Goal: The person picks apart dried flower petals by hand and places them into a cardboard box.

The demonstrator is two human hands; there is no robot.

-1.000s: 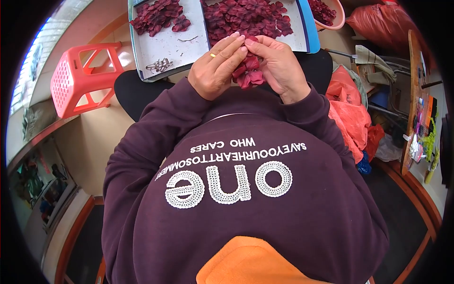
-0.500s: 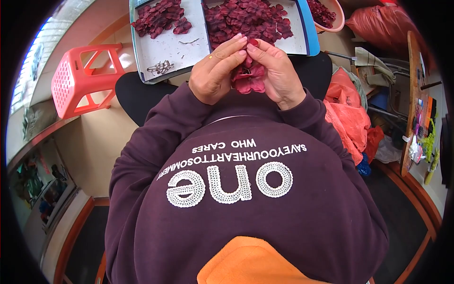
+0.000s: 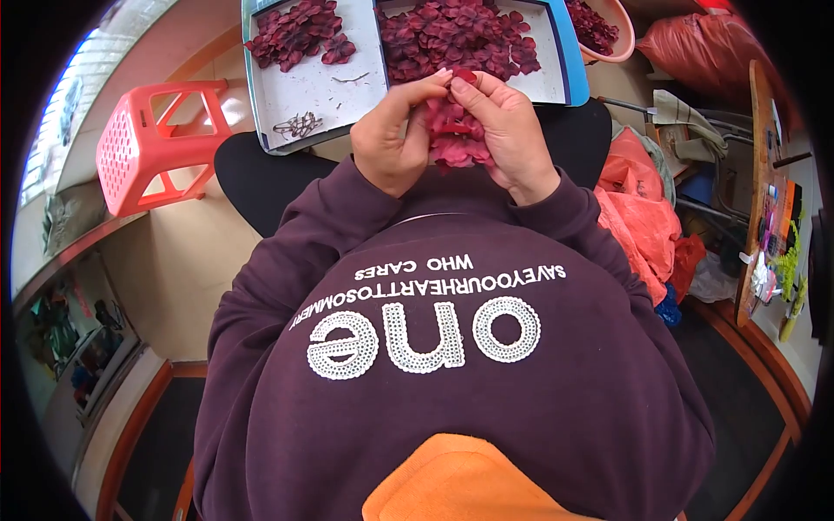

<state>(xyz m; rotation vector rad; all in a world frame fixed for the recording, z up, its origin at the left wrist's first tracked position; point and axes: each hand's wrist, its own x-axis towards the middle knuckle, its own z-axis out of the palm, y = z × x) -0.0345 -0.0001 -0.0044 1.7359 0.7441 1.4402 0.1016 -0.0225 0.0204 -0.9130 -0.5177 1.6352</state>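
In front of my chest, both hands meet at the fingertips around a bunch of dark red artificial flower petals [image 3: 459, 149]. My left hand [image 3: 395, 130] is closed, with thumb and forefinger pinching at the top of the bunch. On the other side my right hand [image 3: 508, 126] pinches a small red piece near its thumb tip, and the petals hang down between the palms. Just beyond the hands stands a shallow blue-edged box [image 3: 382, 65] with a white inside. Its right part holds a large petal heap [image 3: 456, 39]; a smaller petal pile [image 3: 300, 33] lies in the left part.
Thin dark wires [image 3: 298, 125] lie tangled in the box's left front corner. A pink plastic stool [image 3: 130, 156] stands to the left. At the right are a pink basin [image 3: 618, 43] of petals, red plastic bags [image 3: 638, 208] and a wooden board [image 3: 757, 191].
My left fingers have curled in more, and the left hand has turned slightly. The petals between the hands have shifted and look more bunched; the box has hardly moved in view.
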